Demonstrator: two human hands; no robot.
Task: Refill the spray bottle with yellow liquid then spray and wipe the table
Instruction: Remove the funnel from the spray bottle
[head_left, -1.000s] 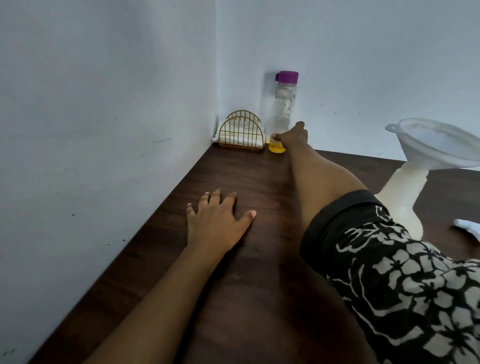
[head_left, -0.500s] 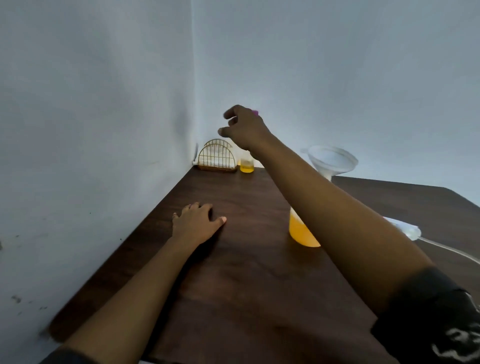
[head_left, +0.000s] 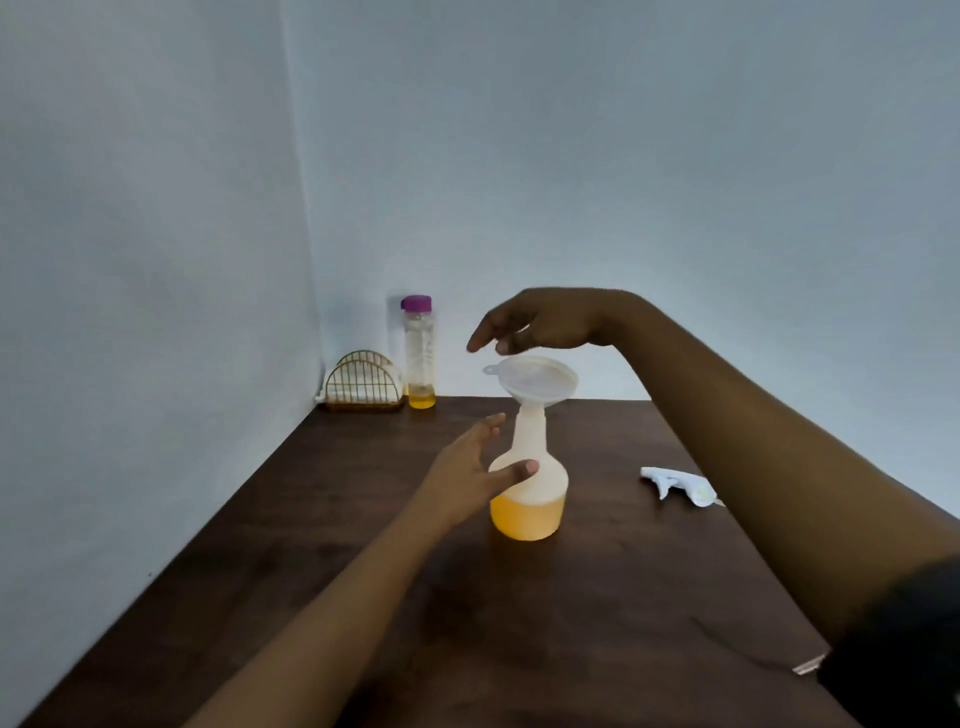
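A white spray bottle (head_left: 535, 483) stands mid-table, its lower part filled with yellow liquid. A translucent funnel (head_left: 535, 382) sits in its neck. My right hand (head_left: 540, 325) hovers just above the funnel's rim, fingers loosely bent and holding nothing. My left hand (head_left: 475, 470) is open beside the bottle's left flank, thumb touching its shoulder. The white spray head (head_left: 680, 484) lies on the table to the right. A clear bottle with a purple cap (head_left: 418, 353) stands in the far corner with a little yellow liquid at its bottom.
A gold wire napkin holder (head_left: 363, 384) sits in the corner beside the purple-capped bottle. The dark wooden table (head_left: 519, 623) meets walls on the left and at the back. A thin tube (head_left: 808, 664) lies near the right edge.
My right hand left the purple-capped bottle in the corner and came back above the funnel. My left hand lifted off the table and reached the spray bottle's side.
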